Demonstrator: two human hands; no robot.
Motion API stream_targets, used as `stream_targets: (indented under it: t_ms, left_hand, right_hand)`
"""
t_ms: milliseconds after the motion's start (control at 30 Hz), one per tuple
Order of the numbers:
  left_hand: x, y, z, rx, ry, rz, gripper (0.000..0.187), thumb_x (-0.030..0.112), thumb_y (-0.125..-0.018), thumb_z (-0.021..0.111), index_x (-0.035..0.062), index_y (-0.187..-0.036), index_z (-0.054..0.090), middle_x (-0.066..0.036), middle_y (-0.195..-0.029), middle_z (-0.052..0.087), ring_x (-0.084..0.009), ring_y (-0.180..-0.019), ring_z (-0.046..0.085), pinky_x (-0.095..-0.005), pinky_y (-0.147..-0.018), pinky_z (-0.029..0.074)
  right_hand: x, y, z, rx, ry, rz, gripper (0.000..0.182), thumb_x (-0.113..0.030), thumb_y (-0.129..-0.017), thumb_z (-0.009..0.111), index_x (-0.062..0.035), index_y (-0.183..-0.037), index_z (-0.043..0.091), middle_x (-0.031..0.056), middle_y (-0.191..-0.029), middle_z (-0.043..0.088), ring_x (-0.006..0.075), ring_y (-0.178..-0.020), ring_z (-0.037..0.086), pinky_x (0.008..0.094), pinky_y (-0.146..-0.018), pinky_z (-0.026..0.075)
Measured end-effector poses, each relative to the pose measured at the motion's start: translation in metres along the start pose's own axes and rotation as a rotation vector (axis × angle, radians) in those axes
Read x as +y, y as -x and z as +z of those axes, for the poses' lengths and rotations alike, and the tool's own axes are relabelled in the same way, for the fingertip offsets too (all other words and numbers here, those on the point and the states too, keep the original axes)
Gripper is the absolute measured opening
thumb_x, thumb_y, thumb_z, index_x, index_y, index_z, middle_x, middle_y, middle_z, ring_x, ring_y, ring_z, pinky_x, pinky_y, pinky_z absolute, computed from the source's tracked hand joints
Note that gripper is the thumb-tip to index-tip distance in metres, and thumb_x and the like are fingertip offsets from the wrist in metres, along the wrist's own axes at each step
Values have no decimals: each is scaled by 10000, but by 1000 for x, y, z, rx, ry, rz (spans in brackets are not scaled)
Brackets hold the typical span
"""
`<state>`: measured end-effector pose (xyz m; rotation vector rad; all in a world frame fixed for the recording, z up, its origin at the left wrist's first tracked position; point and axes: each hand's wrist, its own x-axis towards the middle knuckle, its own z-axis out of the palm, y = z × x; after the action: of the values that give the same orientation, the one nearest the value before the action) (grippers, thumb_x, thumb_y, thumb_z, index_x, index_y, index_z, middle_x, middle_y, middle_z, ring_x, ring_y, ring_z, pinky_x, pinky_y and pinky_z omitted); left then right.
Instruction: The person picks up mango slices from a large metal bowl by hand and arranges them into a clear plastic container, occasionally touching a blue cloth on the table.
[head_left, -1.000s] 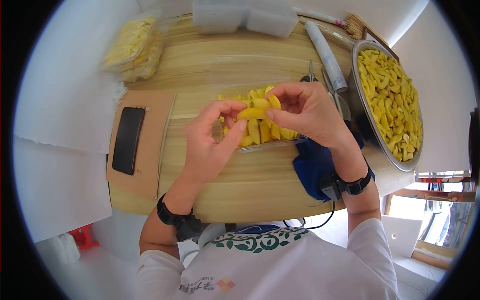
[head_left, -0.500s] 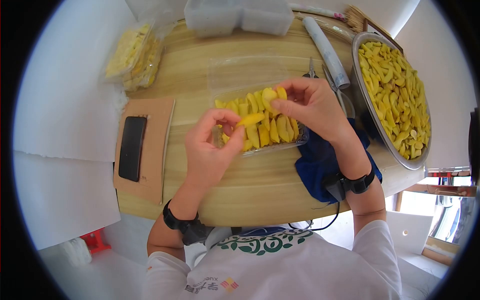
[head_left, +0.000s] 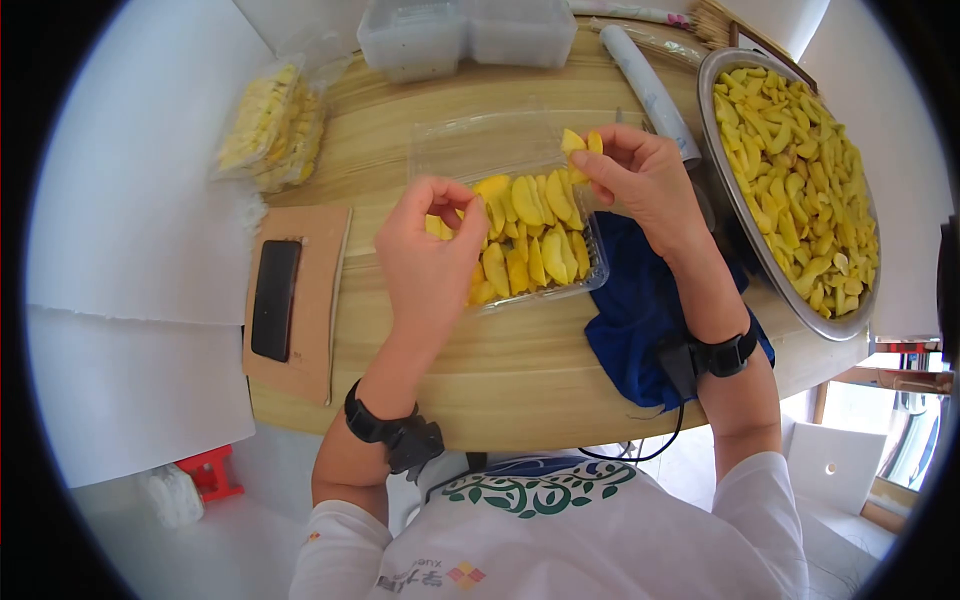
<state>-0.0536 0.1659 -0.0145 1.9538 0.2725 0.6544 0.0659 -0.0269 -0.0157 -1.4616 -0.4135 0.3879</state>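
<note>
A clear plastic box [head_left: 540,292] with rows of yellow fruit slices [head_left: 527,200] stands mid-table, its lid [head_left: 480,140] folded back behind it. Over the left part of the box is my left hand [head_left: 432,235], thumb and forefinger pinched at the end of a slice in the back row; whether they grip it is hard to see. My right hand [head_left: 645,190] is raised above the box's back right corner, with yellow slices [head_left: 577,145] held between thumb and fingers. Beneath my right wrist lies a blue cloth [head_left: 632,320].
A large metal basin [head_left: 712,130] of slices stands at the right. Behind are a plastic-wrap roll [head_left: 645,90] and stacked clear containers [head_left: 420,40]. Packed boxes [head_left: 270,125] are at the back left. A phone [head_left: 275,300] lies on cardboard [head_left: 315,340] at the left.
The slice that was between my left fingertips no longer shows there, and that hand is over the box's back-left part. My right hand has moved back and slightly right with its slices.
</note>
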Motion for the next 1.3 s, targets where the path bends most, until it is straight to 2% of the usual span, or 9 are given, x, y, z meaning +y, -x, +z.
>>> stream_targets:
  t_ms: [167,233,667,867,933,1033,1167,1233,1300]
  left_hand:
    - [3,-1,9,-13,-74,-33,75,9,-838,695,-5,-870,628,-8,-767,622,-79,-719,565,-234,-687,469]
    - [5,-2,11,33,-95,-27,74,45,-803,682,10,-826,620,-59,-719,655,-131,-642,591,-282,-598,463]
    - [1,-6,9,30,-127,-114,76,40,-802,679,8,-813,611,-55,-698,648,-133,-640,609,-280,-615,489]
    - [3,-3,-2,-99,-60,3,71,24,-799,682,3,-819,617,-59,-701,650,-134,-646,612,-279,-601,490]
    - [9,-2,-7,-235,-97,-56,71,45,-802,695,23,-823,630,-54,-723,661,-139,-664,616,-308,-728,493]
    - [7,0,-12,-331,-203,52,109,8,-818,707,-12,-904,643,-22,-778,646,-99,-740,583,-259,-699,483]
    - [1,-1,-13,-286,-204,50,149,36,-803,730,8,-925,651,-25,-817,654,-126,-778,583,-286,-776,472]
    - [3,-2,-17,-197,-412,198,242,70,-767,755,41,-986,657,-32,-883,668,-174,-837,578,-326,-853,439]
    - [2,-4,-21,-227,-449,238,297,86,-750,762,60,-1025,654,-35,-933,667,-197,-879,571,-339,-866,424]
  right_hand:
    - [-2,2,2,-5,18,8,210,-173,-901,748,4,-1005,708,-21,-817,655,18,-681,552,172,-567,413]
    - [-2,3,2,-10,8,8,205,-166,-900,744,8,-1002,710,-17,-820,660,19,-686,557,170,-569,413]
    - [-2,2,6,-71,44,0,196,-116,-891,738,31,-1018,720,4,-865,699,32,-761,620,183,-661,485]
    - [-1,3,6,-64,58,0,204,-114,-888,740,32,-1029,720,6,-868,700,33,-758,618,182,-661,485]
    - [-2,2,6,-71,55,3,206,-114,-888,741,32,-1031,720,6,-868,700,33,-757,617,182,-662,484]
    - [-2,3,6,-63,52,-3,208,-115,-887,741,32,-1032,720,6,-866,699,33,-757,617,182,-662,483]
    - [-3,3,6,-68,40,-1,205,-115,-886,742,30,-1029,719,4,-858,697,31,-750,613,181,-656,479]
    - [-3,3,6,-69,49,9,201,-113,-885,741,30,-1025,719,2,-855,696,29,-745,611,181,-652,477]
    - [-3,3,7,-74,35,5,188,-111,-886,739,28,-1011,716,-3,-845,691,26,-736,606,180,-642,471]
